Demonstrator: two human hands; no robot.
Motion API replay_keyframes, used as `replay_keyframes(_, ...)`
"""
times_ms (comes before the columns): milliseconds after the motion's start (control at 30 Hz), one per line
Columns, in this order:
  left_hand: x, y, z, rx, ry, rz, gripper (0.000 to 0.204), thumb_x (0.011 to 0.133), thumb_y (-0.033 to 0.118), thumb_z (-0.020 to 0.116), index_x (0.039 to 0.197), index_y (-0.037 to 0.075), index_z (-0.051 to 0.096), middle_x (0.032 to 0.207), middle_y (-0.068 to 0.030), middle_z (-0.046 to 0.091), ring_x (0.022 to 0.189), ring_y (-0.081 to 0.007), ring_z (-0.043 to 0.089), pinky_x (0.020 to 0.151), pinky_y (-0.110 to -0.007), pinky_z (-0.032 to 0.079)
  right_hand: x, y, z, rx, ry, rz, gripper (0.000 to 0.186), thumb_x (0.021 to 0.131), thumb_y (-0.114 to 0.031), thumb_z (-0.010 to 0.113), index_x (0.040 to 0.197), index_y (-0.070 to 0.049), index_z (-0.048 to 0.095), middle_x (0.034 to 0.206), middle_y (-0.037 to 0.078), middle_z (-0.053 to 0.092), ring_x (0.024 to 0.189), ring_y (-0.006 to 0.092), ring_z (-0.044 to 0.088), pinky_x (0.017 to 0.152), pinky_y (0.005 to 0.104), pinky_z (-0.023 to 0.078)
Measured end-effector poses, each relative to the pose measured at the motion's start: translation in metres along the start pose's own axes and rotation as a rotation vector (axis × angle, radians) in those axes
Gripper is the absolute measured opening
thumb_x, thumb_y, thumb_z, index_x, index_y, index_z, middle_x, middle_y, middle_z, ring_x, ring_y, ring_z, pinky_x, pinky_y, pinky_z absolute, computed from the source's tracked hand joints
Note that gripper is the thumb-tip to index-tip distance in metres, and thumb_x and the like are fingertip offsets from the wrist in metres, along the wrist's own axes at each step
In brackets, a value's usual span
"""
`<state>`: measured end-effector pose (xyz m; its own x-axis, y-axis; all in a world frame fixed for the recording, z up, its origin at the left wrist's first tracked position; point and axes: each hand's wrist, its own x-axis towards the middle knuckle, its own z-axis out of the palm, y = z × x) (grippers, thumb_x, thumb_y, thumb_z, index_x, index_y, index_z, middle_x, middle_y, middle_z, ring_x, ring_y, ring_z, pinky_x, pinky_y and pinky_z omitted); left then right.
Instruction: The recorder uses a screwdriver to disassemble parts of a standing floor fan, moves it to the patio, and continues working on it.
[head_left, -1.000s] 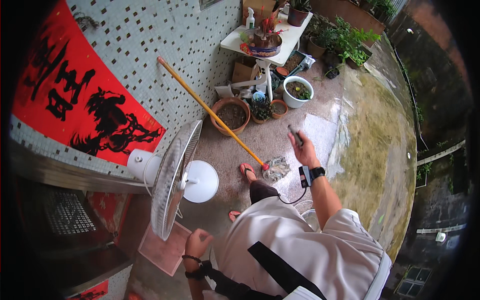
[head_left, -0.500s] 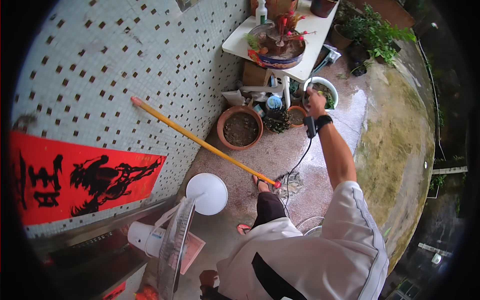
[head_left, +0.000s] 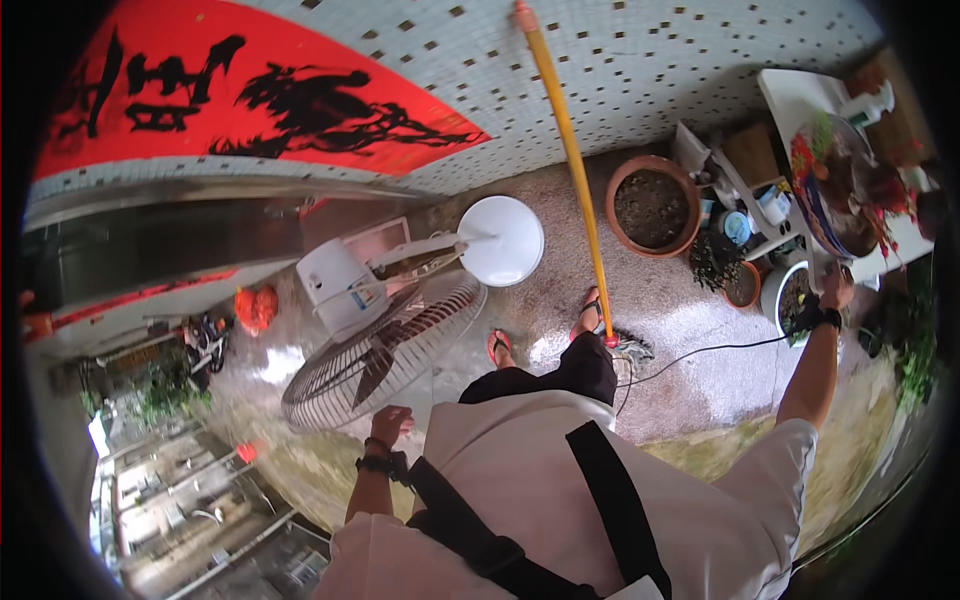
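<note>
My right hand (head_left: 838, 289) reaches far right, with fingers curled, beside the rim of a white plant pot (head_left: 793, 300) that has soil and greenery in it. What the fingers hold, if anything, is too small and blurred to make out. My left hand (head_left: 391, 425) hangs near my body with loosely bent fingers apart and nothing in them, close to the grille of a fan (head_left: 390, 350). Both wrists wear dark bands. A mop (head_left: 572, 150) with a yellow pole leans against the tiled wall, its grey mop head on the floor beside my foot.
A large terracotta pot (head_left: 653, 205) and a small one (head_left: 742, 285) stand by the wall. A white table (head_left: 785, 95) carries a blue planter (head_left: 822, 215). The fan's round white base (head_left: 502, 240) faces up. A black cable (head_left: 720, 348) crosses the floor. A red banner (head_left: 300, 95) hangs on the wall.
The view has swung leftward, so the pots and table sit farther right. My left hand has come into clearer view. My right hand stays by the white pot.
</note>
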<state>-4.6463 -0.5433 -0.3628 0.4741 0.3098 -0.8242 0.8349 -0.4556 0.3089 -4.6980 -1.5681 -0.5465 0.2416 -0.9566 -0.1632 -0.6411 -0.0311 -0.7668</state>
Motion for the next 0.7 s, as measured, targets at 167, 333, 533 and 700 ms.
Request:
replay_keyframes(167,-0.019,-0.012,0.016,-0.027,-0.022,-0.090,0.032,0.090,0.027,0.065,0.108,0.001,0.061,0.094,-0.0116,0.069,0.085,-0.0202,0.069,0.070,-0.032,0.056,-0.007,-0.034,0.015,-0.474,0.105,0.024,0.066,0.077,-0.059,0.065,0.090,0.006,0.069,0.076,0.017,0.067,0.075,0.0293,0.064,0.073,0.0395,0.049)
replay_keyframes(333,-0.005,-0.022,0.019,-0.102,-0.038,-0.066,0.030,0.089,0.028,0.067,0.104,0.002,0.063,0.091,-0.0094,0.070,0.082,-0.0181,0.068,0.069,-0.032,0.056,0.040,0.006,-0.021,-0.754,0.023,-0.209,0.062,0.076,-0.054,0.069,0.093,0.005,0.069,0.080,0.019,0.067,0.066,0.0314,0.064,0.061,0.0454,0.049)
replay_keyframes(533,-0.004,-0.052,0.004,-0.202,0.012,0.036,0.018,0.090,0.019,0.065,0.099,0.003,0.064,0.088,-0.0095,0.069,0.079,-0.0180,0.069,0.066,-0.032,0.056,-0.049,-0.016,-0.009,-0.798,0.149,-0.299,0.064,0.090,-0.059,0.043,0.095,-0.001,0.071,0.095,0.025,0.067,0.083,0.0424,0.064,0.075,0.0538,0.047)
replay_keyframes(700,-0.004,-0.071,-0.011,-0.300,0.109,0.033,0.027,0.087,0.020,0.067,0.085,-0.006,0.062,0.074,-0.0109,0.068,0.065,-0.0170,0.068,0.059,-0.028,0.056,-0.180,-0.021,0.021,-0.730,0.056,-0.735,0.032,0.096,-0.030,0.047,0.106,-0.005,0.065,0.096,0.017,0.068,0.080,0.0299,0.066,0.068,0.0429,0.052)
